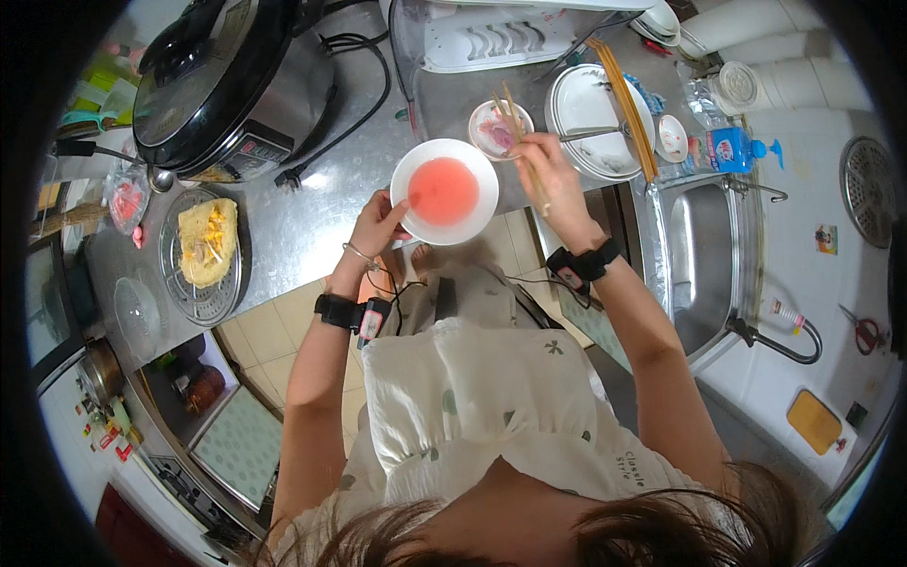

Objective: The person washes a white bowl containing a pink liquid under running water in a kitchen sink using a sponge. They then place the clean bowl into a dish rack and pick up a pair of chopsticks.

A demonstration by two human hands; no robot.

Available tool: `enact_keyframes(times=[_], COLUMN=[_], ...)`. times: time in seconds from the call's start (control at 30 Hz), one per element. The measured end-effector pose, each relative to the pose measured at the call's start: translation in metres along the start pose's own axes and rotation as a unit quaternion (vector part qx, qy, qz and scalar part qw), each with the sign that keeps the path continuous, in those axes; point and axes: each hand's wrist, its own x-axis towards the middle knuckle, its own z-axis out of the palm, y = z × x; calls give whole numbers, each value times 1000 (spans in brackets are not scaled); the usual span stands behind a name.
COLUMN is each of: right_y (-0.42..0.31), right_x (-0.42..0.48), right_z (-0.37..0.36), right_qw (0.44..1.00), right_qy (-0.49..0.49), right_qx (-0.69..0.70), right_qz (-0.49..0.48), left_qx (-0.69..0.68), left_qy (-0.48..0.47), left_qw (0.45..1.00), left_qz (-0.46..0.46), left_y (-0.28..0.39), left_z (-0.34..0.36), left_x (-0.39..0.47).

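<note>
My left hand (pixel 382 220) grips the left rim of a white bowl (pixel 487 190) holding pinkish-red liquid (pixel 443 191), close to the counter's front edge. In my right hand (pixel 549 173) is a pair of wooden chopsticks (pixel 537 186). Their tips reach over a small patterned bowl (pixel 482 119), just behind the white one, where pinkish pieces of food (pixel 497 135) lie. Whether the chopsticks pinch any of that food I cannot tell. Right of the small bowl stand stacked white plates (pixel 595 152), with a metal utensil (pixel 592 134) and more chopsticks (pixel 627 106) across them.
An electric pressure cooker (pixel 234 92) and its black cord (pixel 354 127) occupy the left rear counter. Before it, a perforated metal tray (pixel 202 301) bears a yellow food piece (pixel 207 241). A glass bowl (pixel 137 315) is far left. Rightward are a blue pump bottle (pixel 733 150) and a steel sink (pixel 701 262).
</note>
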Motion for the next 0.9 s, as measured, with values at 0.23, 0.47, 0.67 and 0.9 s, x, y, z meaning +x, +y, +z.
enact_keyframes(times=[0.23, 0.47, 0.67, 0.9], right_y=[20, 28, 3, -20], right_x=[-7, -8, -13, -67], right_z=[20, 24, -10, -57], right_qw=[989, 981, 995, 990], right_qy=[-117, -110, -55, 85], right_qx=[-86, -135, -83, -34], right_qz=[-43, -90, -21, 111], left_qx=[-14, 19, 18, 42], left_qy=[-14, -24, -32, -127], left_qw=[999, 997, 998, 986], left_qz=[29, 69, 53, 102], left_y=[-5, 2, 39, 60], left_z=[6, -1, 3, 20], left_x=[8, -1, -27, -36])
